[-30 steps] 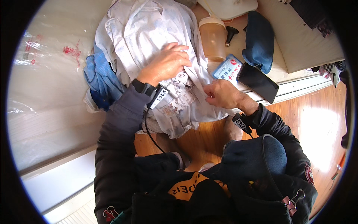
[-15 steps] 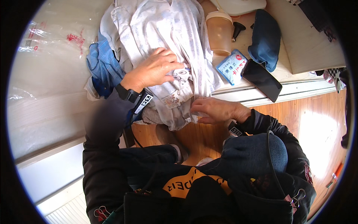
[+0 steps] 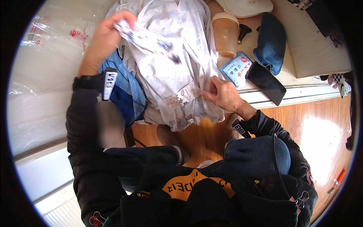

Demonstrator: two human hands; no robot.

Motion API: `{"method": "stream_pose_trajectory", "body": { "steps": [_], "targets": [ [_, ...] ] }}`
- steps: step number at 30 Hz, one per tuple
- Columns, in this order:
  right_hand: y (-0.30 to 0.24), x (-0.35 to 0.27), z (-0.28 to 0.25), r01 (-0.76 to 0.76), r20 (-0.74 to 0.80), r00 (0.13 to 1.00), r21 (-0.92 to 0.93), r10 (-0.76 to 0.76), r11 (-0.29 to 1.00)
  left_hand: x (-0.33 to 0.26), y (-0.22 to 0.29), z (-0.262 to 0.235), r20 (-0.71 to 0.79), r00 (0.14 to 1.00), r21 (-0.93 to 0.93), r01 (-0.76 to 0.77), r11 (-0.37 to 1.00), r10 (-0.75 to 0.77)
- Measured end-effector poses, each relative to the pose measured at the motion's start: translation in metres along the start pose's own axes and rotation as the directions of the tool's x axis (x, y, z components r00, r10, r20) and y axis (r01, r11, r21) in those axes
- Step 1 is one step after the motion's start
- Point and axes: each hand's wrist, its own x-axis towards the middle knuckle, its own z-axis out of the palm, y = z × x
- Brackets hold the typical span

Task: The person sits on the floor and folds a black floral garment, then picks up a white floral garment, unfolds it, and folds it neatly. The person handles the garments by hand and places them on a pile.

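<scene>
My left hand (image 3: 106,41) is raised at the upper left, its fingers closed on one end of a white cloth strip with dark patterns (image 3: 145,39). The strip slants down to the right over a pale, faintly patterned garment (image 3: 172,20), its far end blurred by motion. My right hand (image 3: 225,94) is at the garment's right side, thumb and fingers pinched at the edge of a brown-patterned cloth piece (image 3: 183,95). That piece lies flat on the pale fabric near its front edge. Blue checked cloth (image 3: 130,90) is bunched beside my left wrist.
To the right stand an orange-tinted plastic jug (image 3: 225,36) and a small black cone-shaped thing (image 3: 244,32). A blue-and-white packet (image 3: 237,68), a black phone (image 3: 266,83) and a dark blue pouch (image 3: 270,43) lie nearby. Clear plastic sheeting (image 3: 49,68) covers the left surface.
My left hand has risen up and left from the garment, lifting the dark-patterned cloth strip. My right hand has moved slightly right and up. More of the blue checked cloth shows.
</scene>
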Motion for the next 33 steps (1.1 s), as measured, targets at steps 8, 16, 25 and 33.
{"method": "stream_pose_trajectory", "body": {
  "steps": [8,16,25,33],
  "targets": [
    [0.001,0.009,0.011,0.099,-0.092,0.991,0.007,-0.097,0.995,-0.027,-0.010,-0.083,-0.422,0.890,-0.116,0.135,0.984,-0.172],
    [-0.020,0.009,0.016,0.469,0.102,0.876,0.053,-0.472,0.882,-0.058,-0.032,-0.051,-0.420,0.896,-0.194,0.066,0.979,-0.144],
    [-0.009,0.010,0.007,0.346,0.140,0.910,0.258,-0.389,0.902,-0.046,-0.024,0.009,-0.120,0.990,-0.132,0.060,0.989,-0.077],
    [-0.008,0.016,0.009,0.144,-0.089,0.989,0.327,-0.121,0.934,-0.033,0.000,0.063,0.138,0.989,0.003,0.046,0.999,-0.046]
  ]
}}
